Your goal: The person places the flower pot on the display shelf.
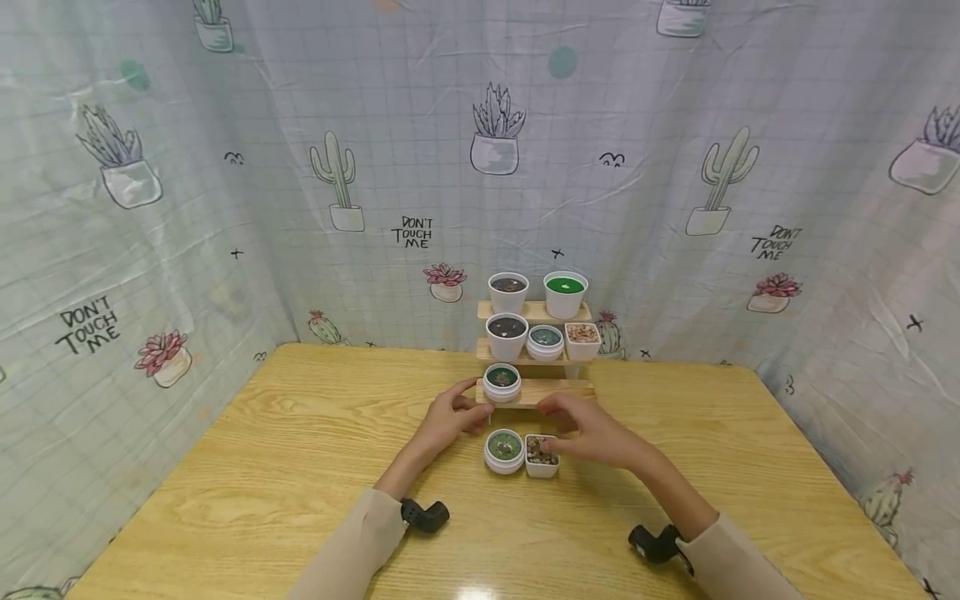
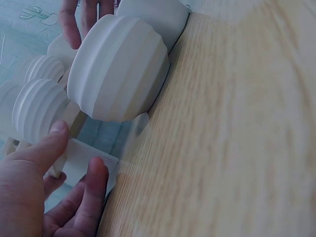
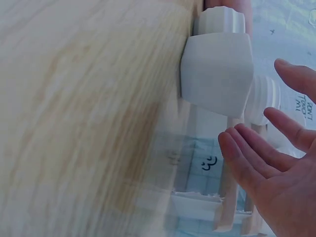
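A tiered wooden shelf point(image 1: 536, 393) stands at the table's back, with small white pots on its three steps. My left hand point(image 1: 448, 418) grips the left end of the lowest step, thumb at its front edge. On that step sits a round pot with a dark green top point(image 1: 502, 382). In front of the shelf, a ribbed round pot point(image 1: 504, 454) and a square pot with pebbles point(image 1: 542, 467) stand side by side on the table. My right hand point(image 1: 596, 431) hovers by the square pot, fingers spread; in the right wrist view they are apart from the pot point(image 3: 217, 74).
The middle step bears a tall dark-filled pot point(image 1: 507, 337), a low round pot point(image 1: 545, 342) and a square pebble pot point(image 1: 582, 341). A dark-filled pot point(image 1: 508, 292) and a green-filled pot point(image 1: 566, 296) stand on top. A cactus-print curtain point(image 1: 420, 100) hangs behind the table point(image 1: 322, 467).
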The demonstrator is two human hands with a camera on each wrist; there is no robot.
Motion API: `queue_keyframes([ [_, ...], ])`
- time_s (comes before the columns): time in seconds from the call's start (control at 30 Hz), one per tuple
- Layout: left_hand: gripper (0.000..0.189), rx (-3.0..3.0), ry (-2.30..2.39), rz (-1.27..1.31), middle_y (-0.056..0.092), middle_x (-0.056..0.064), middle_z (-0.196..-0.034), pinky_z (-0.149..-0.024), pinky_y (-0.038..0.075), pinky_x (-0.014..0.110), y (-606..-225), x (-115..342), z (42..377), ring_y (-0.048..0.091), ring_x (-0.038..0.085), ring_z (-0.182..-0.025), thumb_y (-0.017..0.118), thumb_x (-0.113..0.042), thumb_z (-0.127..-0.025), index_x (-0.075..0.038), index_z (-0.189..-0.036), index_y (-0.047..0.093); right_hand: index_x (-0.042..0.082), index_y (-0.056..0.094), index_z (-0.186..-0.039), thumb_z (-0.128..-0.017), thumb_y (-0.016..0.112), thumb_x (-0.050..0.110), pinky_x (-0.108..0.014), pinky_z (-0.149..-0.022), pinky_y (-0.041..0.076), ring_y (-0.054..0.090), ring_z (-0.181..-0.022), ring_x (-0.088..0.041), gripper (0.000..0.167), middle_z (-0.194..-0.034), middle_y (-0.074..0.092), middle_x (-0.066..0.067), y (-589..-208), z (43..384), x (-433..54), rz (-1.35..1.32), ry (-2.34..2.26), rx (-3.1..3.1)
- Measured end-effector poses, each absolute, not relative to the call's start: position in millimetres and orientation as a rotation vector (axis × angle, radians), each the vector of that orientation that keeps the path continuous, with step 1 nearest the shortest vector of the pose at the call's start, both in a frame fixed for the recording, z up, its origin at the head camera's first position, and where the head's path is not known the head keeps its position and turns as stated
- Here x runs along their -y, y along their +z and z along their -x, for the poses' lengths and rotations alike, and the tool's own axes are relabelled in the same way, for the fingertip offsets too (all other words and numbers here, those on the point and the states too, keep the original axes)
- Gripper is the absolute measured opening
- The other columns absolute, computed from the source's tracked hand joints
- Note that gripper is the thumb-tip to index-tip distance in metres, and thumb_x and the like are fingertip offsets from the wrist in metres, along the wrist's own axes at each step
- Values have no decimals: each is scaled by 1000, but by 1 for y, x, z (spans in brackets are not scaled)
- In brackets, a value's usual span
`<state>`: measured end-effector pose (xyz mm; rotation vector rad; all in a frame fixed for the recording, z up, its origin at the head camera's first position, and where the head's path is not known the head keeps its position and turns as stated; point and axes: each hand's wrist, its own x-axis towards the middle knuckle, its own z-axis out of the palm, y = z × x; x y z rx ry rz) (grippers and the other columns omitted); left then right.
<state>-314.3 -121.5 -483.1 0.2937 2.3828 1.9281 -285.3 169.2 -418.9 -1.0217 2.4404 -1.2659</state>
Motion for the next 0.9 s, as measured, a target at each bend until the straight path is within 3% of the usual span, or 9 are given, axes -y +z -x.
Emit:
queue_keyframes([
  [0.6,78,-2409,1895,-283,74,15,-106,-77,66,33,-485,122,313,74,16,-79,77,-31,-95,-8,-159,39,-6,53,-138,-94,78,24,-57,-106,54,59,-128,-44,59,-139,59,-27,-428,287,-171,1029,-1161,-2407],
  [0.9,77,-2400,1912,-289,74,15,-104,-76,66,33,-484,120,316,72,15,-78,78,-30,-94,-8,-158,40,2,54,-140,-94,78,29,-50,-103,56,59,-129,-37,58,-140,61,-18,-430,288,-170,988,-1104,-2378],
])
